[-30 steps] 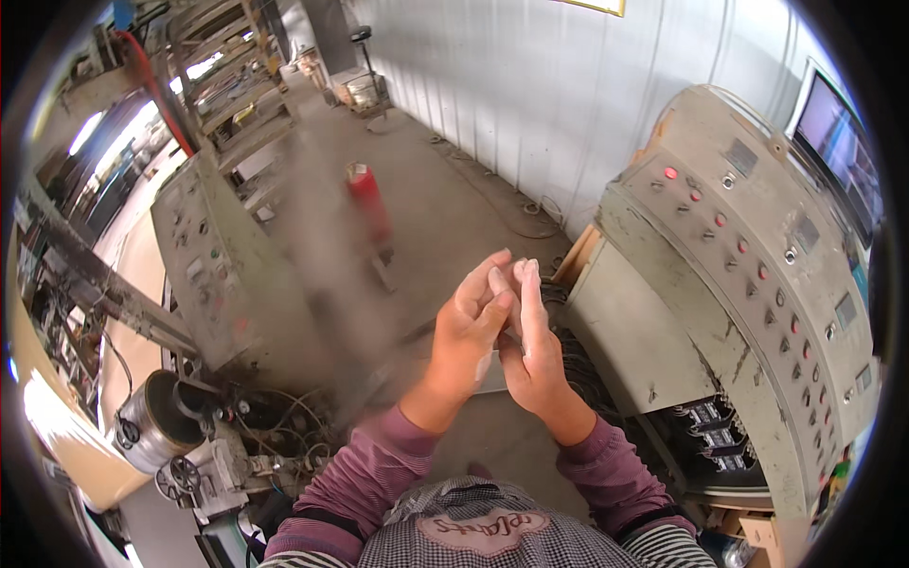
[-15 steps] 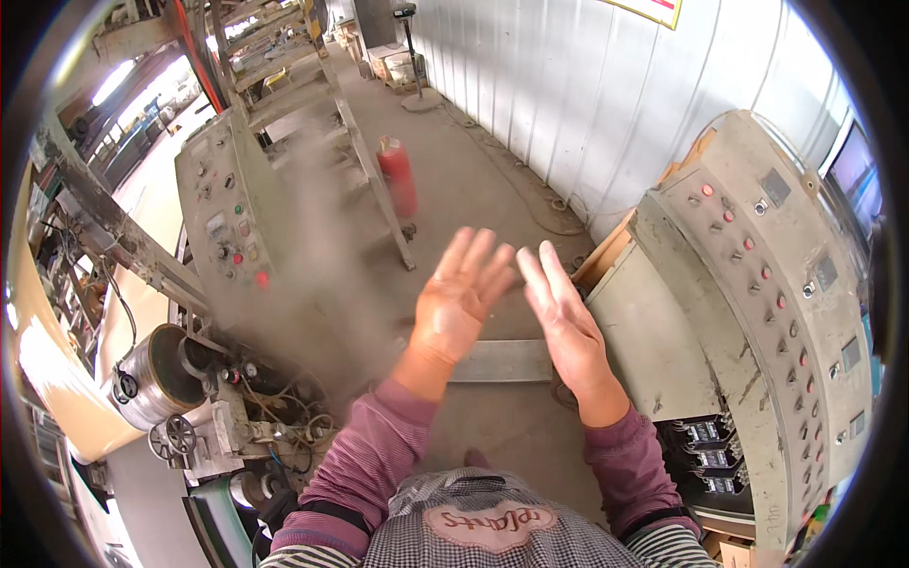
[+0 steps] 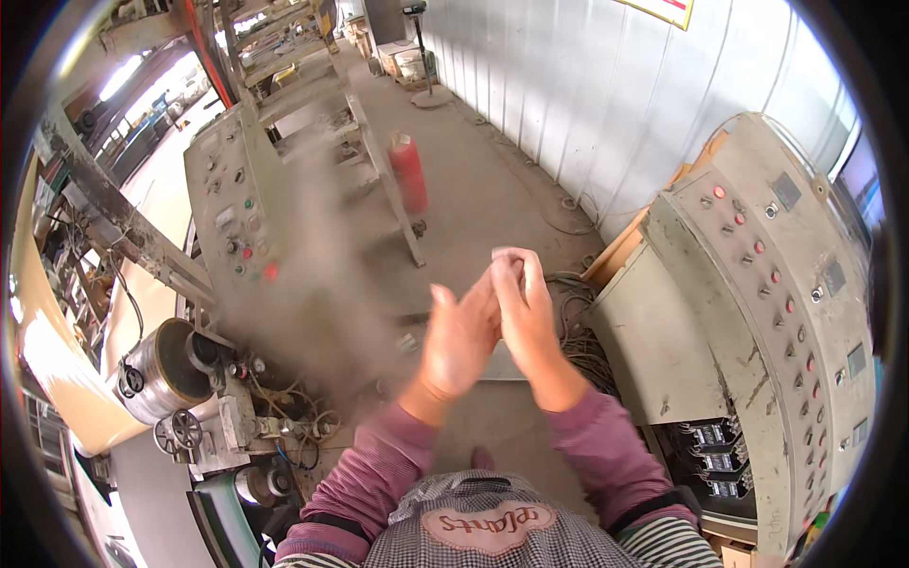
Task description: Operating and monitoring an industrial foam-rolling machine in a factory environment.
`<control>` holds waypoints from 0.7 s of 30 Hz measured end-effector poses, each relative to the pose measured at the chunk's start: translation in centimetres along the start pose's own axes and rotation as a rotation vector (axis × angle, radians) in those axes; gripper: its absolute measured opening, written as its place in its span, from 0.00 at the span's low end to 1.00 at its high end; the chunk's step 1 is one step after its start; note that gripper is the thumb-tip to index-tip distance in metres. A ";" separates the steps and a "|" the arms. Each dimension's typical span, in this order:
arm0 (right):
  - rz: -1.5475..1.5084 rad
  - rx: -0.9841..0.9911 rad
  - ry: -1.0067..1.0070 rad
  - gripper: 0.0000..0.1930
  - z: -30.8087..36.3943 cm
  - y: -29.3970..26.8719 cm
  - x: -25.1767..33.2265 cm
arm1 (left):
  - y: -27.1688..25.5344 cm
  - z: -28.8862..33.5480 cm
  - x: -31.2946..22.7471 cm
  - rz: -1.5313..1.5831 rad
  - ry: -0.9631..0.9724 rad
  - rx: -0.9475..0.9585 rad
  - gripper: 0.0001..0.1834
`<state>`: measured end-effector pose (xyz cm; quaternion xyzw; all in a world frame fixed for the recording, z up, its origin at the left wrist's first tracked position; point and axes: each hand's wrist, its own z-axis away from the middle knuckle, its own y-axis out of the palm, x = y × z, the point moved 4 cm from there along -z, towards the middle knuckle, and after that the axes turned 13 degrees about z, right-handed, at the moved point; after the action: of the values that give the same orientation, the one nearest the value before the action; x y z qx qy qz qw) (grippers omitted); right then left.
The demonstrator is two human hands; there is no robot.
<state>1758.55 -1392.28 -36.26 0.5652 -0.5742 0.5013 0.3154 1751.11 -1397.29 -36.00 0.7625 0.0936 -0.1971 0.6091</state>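
Note:
My left hand (image 3: pixel 459 336) and my right hand (image 3: pixel 530 317) meet palm to palm in front of my chest, above the floor. The left fingers are stretched out, with the thumb raised apart; motion blurs this hand a little. Right-hand fingers lie extended across the left fingertips and partly cover them. Nothing shows between the palms. Below the hands lies a pale metal strip (image 3: pixel 502 367), partly hidden by them. Purple sleeves with dark bands cover both forearms, over a checked apron (image 3: pixel 464 525).
A control cabinet (image 3: pixel 701 312) with red buttons and an open lower bay stands at right. At left are a button panel (image 3: pixel 227 204), a steel roller (image 3: pixel 170 374) and a handwheel (image 3: pixel 178 431). Farther off stand a red cylinder (image 3: pixel 408 172) and a ladder-like frame (image 3: pixel 383 180). Cables (image 3: pixel 587 355) lie near the cabinet.
My hands were apart with palms facing and fingers spread. The right has moved left, and the two now touch. The view has shifted slightly.

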 end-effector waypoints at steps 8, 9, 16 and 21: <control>-1.076 0.166 0.194 0.17 -2.9 -4.7 -1.9 | -2.0 4.6 -1.2 -0.608 0.100 0.084 0.31; -1.061 0.175 0.201 0.17 -2.1 -4.6 -0.7 | -1.6 3.5 -2.1 -0.595 0.233 -0.048 0.33; -1.273 0.490 0.132 0.30 1.7 -0.8 4.4 | 1.8 -0.1 -2.0 -0.259 0.262 0.008 0.28; -0.316 0.227 -0.410 0.35 3.7 1.4 4.8 | 0.1 -0.6 -1.7 -0.547 0.470 -0.203 0.11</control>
<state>1757.22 -1397.56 -33.20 0.7691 -0.4711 0.3821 0.2014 1749.69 -1396.61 -35.10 0.6695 0.4501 -0.1621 0.5682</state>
